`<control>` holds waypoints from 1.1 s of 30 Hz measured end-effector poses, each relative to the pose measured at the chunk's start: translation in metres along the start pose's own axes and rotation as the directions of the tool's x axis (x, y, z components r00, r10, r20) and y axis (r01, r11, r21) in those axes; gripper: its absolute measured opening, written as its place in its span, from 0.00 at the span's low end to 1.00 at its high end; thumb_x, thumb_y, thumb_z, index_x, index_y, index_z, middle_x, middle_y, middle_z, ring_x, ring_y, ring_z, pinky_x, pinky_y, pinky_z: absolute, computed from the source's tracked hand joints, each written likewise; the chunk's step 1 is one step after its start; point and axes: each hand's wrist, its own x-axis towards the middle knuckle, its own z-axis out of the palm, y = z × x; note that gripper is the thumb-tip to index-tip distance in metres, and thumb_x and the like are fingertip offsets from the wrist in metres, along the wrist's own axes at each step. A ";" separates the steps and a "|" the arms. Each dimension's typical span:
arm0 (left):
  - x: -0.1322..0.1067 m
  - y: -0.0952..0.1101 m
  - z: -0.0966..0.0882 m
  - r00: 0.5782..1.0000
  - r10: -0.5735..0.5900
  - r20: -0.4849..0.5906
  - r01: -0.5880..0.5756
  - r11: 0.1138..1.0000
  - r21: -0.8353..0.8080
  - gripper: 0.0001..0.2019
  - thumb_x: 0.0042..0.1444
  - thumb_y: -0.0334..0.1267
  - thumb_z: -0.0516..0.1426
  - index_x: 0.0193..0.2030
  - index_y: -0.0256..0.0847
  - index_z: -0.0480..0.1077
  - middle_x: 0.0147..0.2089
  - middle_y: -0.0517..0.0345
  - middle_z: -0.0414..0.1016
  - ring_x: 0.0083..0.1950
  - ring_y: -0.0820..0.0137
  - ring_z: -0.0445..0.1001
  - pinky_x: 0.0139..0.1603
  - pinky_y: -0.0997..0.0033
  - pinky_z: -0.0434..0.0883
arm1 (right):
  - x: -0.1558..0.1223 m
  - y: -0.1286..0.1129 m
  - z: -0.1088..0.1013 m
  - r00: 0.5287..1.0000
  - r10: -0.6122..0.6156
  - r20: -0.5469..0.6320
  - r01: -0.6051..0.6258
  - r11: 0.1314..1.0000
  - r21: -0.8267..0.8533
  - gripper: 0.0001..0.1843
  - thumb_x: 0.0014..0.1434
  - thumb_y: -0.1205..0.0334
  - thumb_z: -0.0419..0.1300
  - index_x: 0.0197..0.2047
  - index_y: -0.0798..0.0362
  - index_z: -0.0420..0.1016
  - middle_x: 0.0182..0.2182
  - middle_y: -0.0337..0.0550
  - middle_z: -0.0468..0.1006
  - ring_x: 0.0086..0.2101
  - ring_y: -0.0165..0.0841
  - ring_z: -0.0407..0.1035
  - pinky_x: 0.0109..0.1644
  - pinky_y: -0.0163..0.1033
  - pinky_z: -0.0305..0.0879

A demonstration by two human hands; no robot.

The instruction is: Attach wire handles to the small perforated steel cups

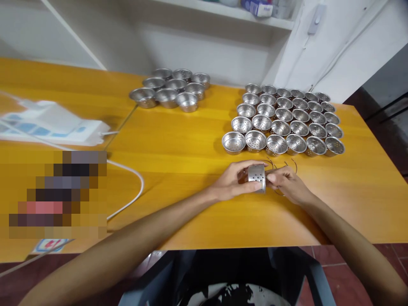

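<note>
Metal perforated cup (256, 176) gripped btwn both hands, on its side.

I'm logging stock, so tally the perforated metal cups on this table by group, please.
Large grid: 30
Small cluster: 9
Cup held between left hand and right hand: 1
Total: 40 cups
Thin wire loops by the hands: too blurred to count.

Small home-type workshop / piecework bench.
Evidence: orange wood-laminate table (178, 140) w/ batch of identical perforated metal cups in rows (283, 123) + smaller cluster (172, 89); held cup (256, 176) and loose wire loops (288, 163) at front edge. Domestic bits: white wall shelf (223, 12), inline cord switch (316, 19), red tile floor (350, 259), plastic chair (306, 276).
</note>
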 end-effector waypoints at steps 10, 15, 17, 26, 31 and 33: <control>0.000 -0.003 -0.001 1.000 -0.001 -0.004 0.001 1.000 0.012 0.34 0.61 0.58 0.73 0.67 0.39 0.78 0.57 0.42 0.86 0.52 0.54 0.86 0.53 0.53 0.83 | 0.001 0.000 0.002 1.000 -0.006 0.007 0.007 1.000 -0.029 0.41 0.71 0.30 0.66 0.20 0.49 0.56 0.21 0.31 0.52 0.24 0.27 0.43 0.31 0.40 0.40; -0.001 -0.001 -0.001 1.000 -0.030 -0.004 0.030 1.000 0.002 0.36 0.60 0.60 0.73 0.67 0.39 0.78 0.58 0.42 0.85 0.53 0.54 0.85 0.54 0.54 0.82 | 0.000 0.002 0.002 1.000 0.019 -0.003 -0.019 1.000 0.001 0.40 0.70 0.29 0.65 0.21 0.49 0.58 0.20 0.31 0.53 0.24 0.26 0.44 0.30 0.40 0.40; -0.001 0.003 0.000 0.997 -0.075 -0.010 0.075 0.997 0.003 0.36 0.60 0.62 0.72 0.67 0.39 0.78 0.58 0.43 0.85 0.54 0.54 0.85 0.56 0.54 0.81 | 0.000 0.002 0.002 1.000 0.000 -0.002 0.000 1.000 -0.003 0.40 0.71 0.30 0.66 0.21 0.50 0.57 0.21 0.31 0.53 0.24 0.26 0.44 0.31 0.40 0.41; 0.000 0.006 0.001 0.993 -0.120 -0.018 0.120 0.992 -0.031 0.37 0.59 0.64 0.72 0.65 0.40 0.79 0.55 0.46 0.85 0.52 0.56 0.83 0.54 0.55 0.80 | -0.002 0.003 0.002 1.000 -0.018 -0.011 0.017 1.000 -0.016 0.40 0.72 0.31 0.64 0.21 0.50 0.57 0.21 0.31 0.54 0.24 0.27 0.46 0.32 0.40 0.42; -0.001 0.005 0.001 0.995 -0.096 -0.009 0.096 0.995 -0.026 0.36 0.59 0.63 0.73 0.65 0.40 0.79 0.55 0.47 0.85 0.52 0.57 0.83 0.54 0.56 0.79 | 0.000 -0.002 0.003 1.000 -0.013 0.006 0.013 0.998 -0.065 0.41 0.72 0.29 0.63 0.21 0.49 0.55 0.21 0.31 0.52 0.24 0.26 0.44 0.31 0.40 0.41; -0.001 0.004 0.001 0.996 -0.093 -0.012 0.093 0.996 -0.015 0.36 0.59 0.63 0.72 0.65 0.41 0.79 0.55 0.46 0.85 0.52 0.56 0.83 0.54 0.55 0.79 | 0.000 -0.004 0.003 1.000 -0.019 0.014 0.020 0.997 -0.071 0.42 0.71 0.29 0.65 0.21 0.49 0.54 0.21 0.30 0.51 0.24 0.26 0.44 0.31 0.39 0.41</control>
